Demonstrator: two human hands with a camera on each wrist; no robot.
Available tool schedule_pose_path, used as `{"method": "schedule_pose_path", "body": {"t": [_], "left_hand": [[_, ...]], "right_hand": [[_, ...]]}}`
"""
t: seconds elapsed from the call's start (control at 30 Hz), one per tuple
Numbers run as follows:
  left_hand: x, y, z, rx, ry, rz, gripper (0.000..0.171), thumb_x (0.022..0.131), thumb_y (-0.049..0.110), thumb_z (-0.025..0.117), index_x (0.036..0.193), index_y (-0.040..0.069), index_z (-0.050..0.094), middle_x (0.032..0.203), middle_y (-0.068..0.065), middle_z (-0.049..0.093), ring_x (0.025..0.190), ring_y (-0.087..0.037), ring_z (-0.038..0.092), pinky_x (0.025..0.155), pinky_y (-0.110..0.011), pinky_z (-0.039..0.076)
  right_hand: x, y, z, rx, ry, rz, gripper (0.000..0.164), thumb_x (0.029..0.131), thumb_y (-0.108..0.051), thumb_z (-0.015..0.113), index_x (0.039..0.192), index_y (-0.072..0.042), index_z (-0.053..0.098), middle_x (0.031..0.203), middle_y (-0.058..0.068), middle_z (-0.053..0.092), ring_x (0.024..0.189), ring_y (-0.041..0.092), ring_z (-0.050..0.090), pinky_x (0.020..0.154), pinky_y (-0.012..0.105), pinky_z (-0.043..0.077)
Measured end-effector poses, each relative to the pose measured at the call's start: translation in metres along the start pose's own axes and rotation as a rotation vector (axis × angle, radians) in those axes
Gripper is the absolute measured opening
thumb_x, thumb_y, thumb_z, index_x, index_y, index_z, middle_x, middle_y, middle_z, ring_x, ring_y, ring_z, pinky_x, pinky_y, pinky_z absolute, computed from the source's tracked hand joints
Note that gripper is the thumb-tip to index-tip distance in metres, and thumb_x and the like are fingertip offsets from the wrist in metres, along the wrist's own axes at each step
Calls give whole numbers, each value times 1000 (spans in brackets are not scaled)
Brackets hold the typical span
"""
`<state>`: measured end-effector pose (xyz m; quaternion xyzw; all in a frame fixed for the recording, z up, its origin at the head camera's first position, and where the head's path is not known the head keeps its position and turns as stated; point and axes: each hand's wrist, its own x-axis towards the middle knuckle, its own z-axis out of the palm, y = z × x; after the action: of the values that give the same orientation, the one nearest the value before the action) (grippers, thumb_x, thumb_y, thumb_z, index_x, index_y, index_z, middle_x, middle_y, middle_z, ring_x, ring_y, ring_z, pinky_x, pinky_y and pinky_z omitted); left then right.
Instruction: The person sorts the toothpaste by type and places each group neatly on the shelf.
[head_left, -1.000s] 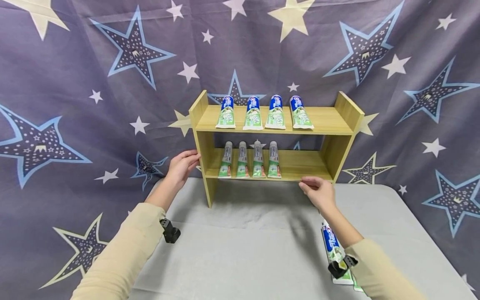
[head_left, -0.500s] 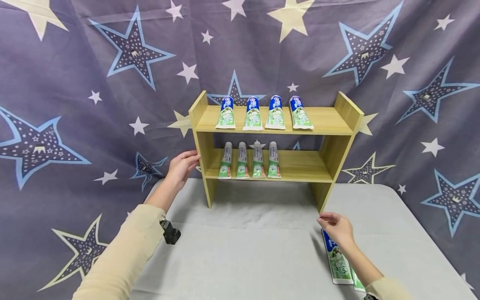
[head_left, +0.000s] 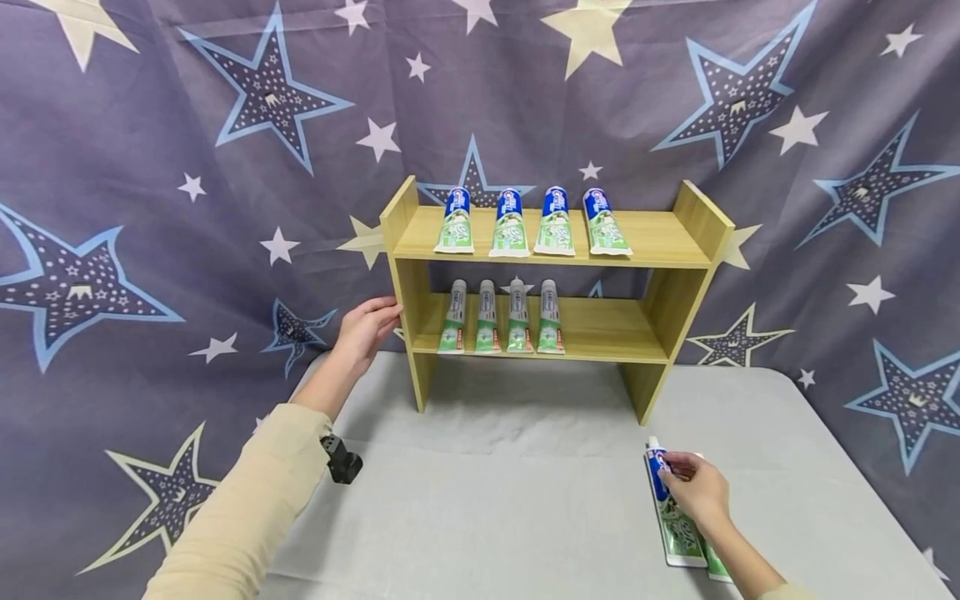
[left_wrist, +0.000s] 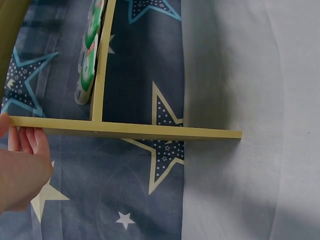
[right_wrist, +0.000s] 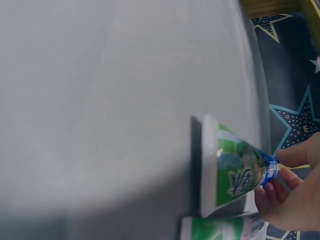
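My left hand (head_left: 365, 333) touches the left side panel of a two-tier wooden shelf (head_left: 637, 329); in the left wrist view its fingers (left_wrist: 31, 141) lie against the panel's outer face. At the right, my right hand (head_left: 699, 487) pinches the blue cap end of a green and blue toothpaste tube (head_left: 681, 537) on the table. The right wrist view shows thumb and fingertips around the narrow end of that tube (right_wrist: 237, 172). Another green tube (head_left: 716, 567) lies beside it, partly hidden by the right hand and forearm.
Several blue and green tubes (head_left: 555, 223) lie on the upper tier, spaced left to middle. Several grey and green tubes (head_left: 518, 321) line the lower tier. A pale cloth-covered table (head_left: 480, 517) spreads in front, and a star-patterned curtain (head_left: 247, 208) hangs behind.
My right hand has moved from the lower tier's right front edge down and right to the tube on the table, and now grips it. The left hand stays at the side panel.
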<state>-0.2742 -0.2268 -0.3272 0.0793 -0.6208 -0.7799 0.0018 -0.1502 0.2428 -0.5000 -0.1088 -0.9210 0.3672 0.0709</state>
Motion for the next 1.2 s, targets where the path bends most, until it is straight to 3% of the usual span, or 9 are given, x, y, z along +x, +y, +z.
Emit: {"method": "schedule_pose_path", "body": {"t": [0.1, 0.43, 0.7, 0.93, 1.2], "left_hand": [[1, 0, 0, -13, -2, -2, 12, 93, 4, 58, 104, 9, 57, 81, 12, 69, 84, -1, 66, 117, -34, 37], [1, 0, 0, -20, -8, 1, 9, 93, 3, 58, 99, 10, 58, 79, 13, 70, 83, -1, 66, 118, -35, 36], [3, -1, -1, -22, -5, 6, 10, 93, 4, 58, 101, 10, 58, 79, 13, 70, 84, -1, 66, 117, -35, 37], [4, 0, -2, -16, 6, 3, 10, 93, 4, 58, 100, 10, 58, 80, 13, 69, 84, -1, 66, 116, -34, 38], [2, 0, -1, 10, 1, -1, 13, 93, 5, 59, 105, 10, 58, 84, 12, 68, 87, -1, 65, 102, -20, 50]], "right_hand": [[-2, 5, 1, -11, -4, -10, 32, 79, -7, 69, 109, 6, 65, 102, 27, 70, 85, 31, 69, 65, 21, 49], [0, 6, 4, -78, -18, -37, 38, 77, -8, 71, 107, 12, 61, 92, 26, 69, 76, 28, 66, 64, 32, 52], [0, -2, 4, -159, -70, 41, 40, 78, -20, 73, 101, 11, 62, 85, 24, 69, 73, 28, 65, 59, 36, 53], [1, -9, 5, -198, -116, 65, 41, 78, -29, 73, 90, 10, 65, 78, 21, 67, 68, 27, 62, 54, 33, 50], [-3, -6, 6, -168, -104, 81, 48, 80, -27, 72, 100, 16, 62, 88, 30, 67, 67, 26, 64, 57, 35, 54]]}}
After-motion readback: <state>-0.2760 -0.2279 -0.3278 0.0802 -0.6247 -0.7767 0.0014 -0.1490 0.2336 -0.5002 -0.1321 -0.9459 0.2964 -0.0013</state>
